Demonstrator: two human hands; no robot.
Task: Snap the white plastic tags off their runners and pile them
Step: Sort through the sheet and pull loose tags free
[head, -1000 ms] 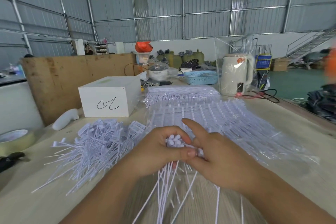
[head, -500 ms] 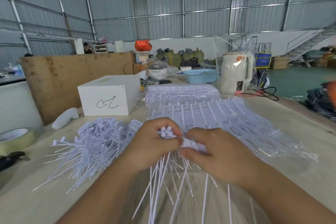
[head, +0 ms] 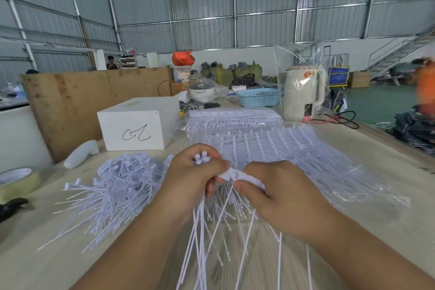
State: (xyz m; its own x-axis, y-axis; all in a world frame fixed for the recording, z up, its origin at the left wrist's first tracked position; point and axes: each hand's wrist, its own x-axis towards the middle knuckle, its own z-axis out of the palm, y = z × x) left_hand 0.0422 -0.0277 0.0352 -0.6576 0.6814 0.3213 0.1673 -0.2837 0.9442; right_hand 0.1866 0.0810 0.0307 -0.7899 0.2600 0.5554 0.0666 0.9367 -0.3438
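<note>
Two hands work one strip: left hand (head: pixel 188 179) grips freed tags (head: pixel 202 157) bunched, right hand (head: pixel 280 192) pinches the runner (head: pixel 237 176), pile (head: pixel 117 186) close alongside on the tabletop (head: pixel 35 263).

Lighting: bright, even, diffuse daylight; source not evident. Shadows: soft, faint, short, beneath the pile of loose tags (head: pixel 113 193) on the table (head: pixel 376 172). Glare: mild sheen on the clear plastic bag (head: pixel 299 59) (creases catch highlights). Blur: motion smear on the strands (head: pixel 211 242) hanging at lower centre; person in orange (head: pixel 424 87) at right edge smeared. Distortion: wide-angle bowing of wall beams and table edges toward the corners. Centre: reasonably sharp.
</note>
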